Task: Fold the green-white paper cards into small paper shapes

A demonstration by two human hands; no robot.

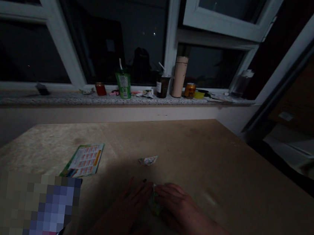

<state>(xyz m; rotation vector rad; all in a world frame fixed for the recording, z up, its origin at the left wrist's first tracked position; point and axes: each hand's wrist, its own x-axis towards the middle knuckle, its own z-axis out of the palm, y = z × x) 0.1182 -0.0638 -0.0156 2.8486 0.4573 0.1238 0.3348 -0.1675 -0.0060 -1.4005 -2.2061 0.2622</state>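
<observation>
A small piece of green printed paper, which looks folded, lies on the table between my hands. My left hand is in shadow, its fingers reaching to the paper's upper left edge and closed on it. From the right, my right hand has its fingers bent together over the paper's other side. Both thumbs are hard to make out in the dim light. Beyond my fingertips lies a separate folded piece of printed paper. A printed sheet with a green border is farther left.
A pixelated blue item lies at the near left of the wooden table. Along the windowsill stand a green cup, a dark drink cup, a pink flask, an orange can and a clear bottle.
</observation>
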